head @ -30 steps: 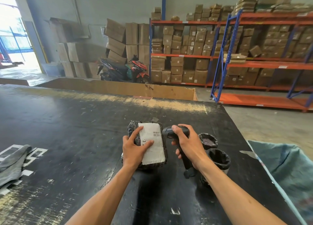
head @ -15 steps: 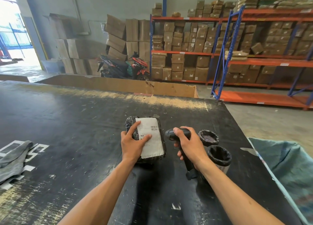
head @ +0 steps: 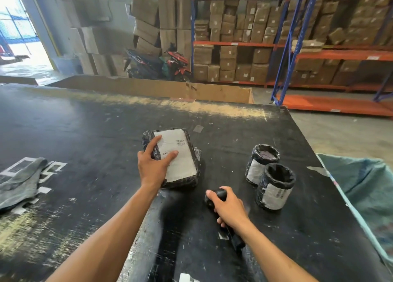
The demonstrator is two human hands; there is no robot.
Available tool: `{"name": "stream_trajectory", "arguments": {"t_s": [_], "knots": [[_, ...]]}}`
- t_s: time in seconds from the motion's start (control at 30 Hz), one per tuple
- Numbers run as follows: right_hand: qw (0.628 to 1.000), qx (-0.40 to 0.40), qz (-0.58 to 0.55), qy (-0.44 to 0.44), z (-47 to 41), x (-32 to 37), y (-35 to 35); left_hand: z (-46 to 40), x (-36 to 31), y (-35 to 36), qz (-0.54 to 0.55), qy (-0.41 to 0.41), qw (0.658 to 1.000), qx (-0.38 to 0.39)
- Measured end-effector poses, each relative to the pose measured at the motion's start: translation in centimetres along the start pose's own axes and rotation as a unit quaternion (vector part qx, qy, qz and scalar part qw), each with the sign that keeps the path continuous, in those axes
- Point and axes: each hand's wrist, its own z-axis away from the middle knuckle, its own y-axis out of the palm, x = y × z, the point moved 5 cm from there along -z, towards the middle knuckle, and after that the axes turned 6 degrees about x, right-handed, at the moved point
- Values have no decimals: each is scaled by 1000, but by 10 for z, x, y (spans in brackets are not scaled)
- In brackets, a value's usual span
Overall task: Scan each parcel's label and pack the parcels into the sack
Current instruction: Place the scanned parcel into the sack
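Note:
A flat black-wrapped parcel (head: 180,160) with a white barcode label lies on the black table (head: 85,133). My left hand (head: 154,165) grips its near-left corner, fingers spread over the label. My right hand (head: 228,207) holds a black handheld scanner (head: 221,194) by its handle, low over the table and to the near right of the parcel. Two round black-wrapped parcels (head: 262,165) (head: 275,189) with white labels stand upright to the right. The blue-green sack (head: 365,196) hangs open off the table's right edge.
A grey cloth (head: 21,182) lies at the table's left over white tape marks. A long cardboard bin (head: 159,88) sits beyond the far edge. Shelving full of cartons (head: 297,37) and parked motorbikes (head: 157,65) stand behind.
My right hand has pulled the scanner back toward me and down, away from the label. The flat parcel now rests lower on the table under my left hand.

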Motion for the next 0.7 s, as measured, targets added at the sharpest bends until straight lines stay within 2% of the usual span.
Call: {"name": "stream_trajectory", "arguments": {"t_s": [0.2,0.3,0.37,0.43,0.57,0.7], "knots": [[999,25,25,19,0,-1,1,4,3,3,14,2,1000,-2],[973,-7,229,16,3,8,-10,4,2,10,47,-4,999,5],[955,-63,291,-14,5,22,-25,5,-4,18,90,-9,996,20],[962,-97,244,-77,10,43,-45,8,-15,29,138,-6,990,35],[964,-96,93,-231,19,88,-91,17,-48,63,215,-3,974,67],[958,-72,74,-268,23,112,-139,32,-94,110,242,14,965,97]]}}
